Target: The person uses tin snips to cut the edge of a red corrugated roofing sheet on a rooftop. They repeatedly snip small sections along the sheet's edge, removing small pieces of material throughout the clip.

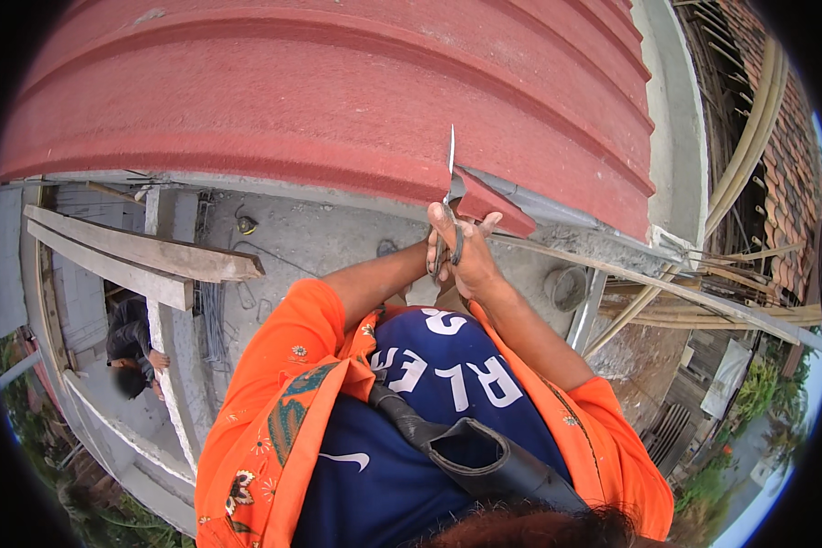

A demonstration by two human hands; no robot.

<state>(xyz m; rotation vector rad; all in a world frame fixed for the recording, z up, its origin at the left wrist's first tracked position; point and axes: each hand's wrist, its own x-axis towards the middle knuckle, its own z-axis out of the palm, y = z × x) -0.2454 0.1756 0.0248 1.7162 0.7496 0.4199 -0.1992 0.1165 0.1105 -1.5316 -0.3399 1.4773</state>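
Snips (449, 196) were being worked into the lower edge of the red corrugated roofing sheet (338, 100), blades pointed up and parted, 1 blade seen sticking above the sheet's edge. Right hand (470, 256) was wrapped around the handles, fingers through the loops, squeezing tight-ish. Left hand (440, 242) was pressed in right beside it, fingers curled on the same handles, though exactly what it pinched couldn't be made out. A cut had been started from that bottom edge: 1 red flap (493, 205) was already bent down and away to the right of the blades. Most of the sheet above the blades looked uncut, so by the look of it the job was only just begun, loads of sheet left to go.

Counted: 1 pair of snips, 1 roofing sheet, 1 loose flap, 2 wooden planks (146, 256) laid across the concrete ledge (320, 233) at its left side, 1 grey bucket (566, 288) near its right end. Another person (132, 352) was seen crouched lower down on the left.
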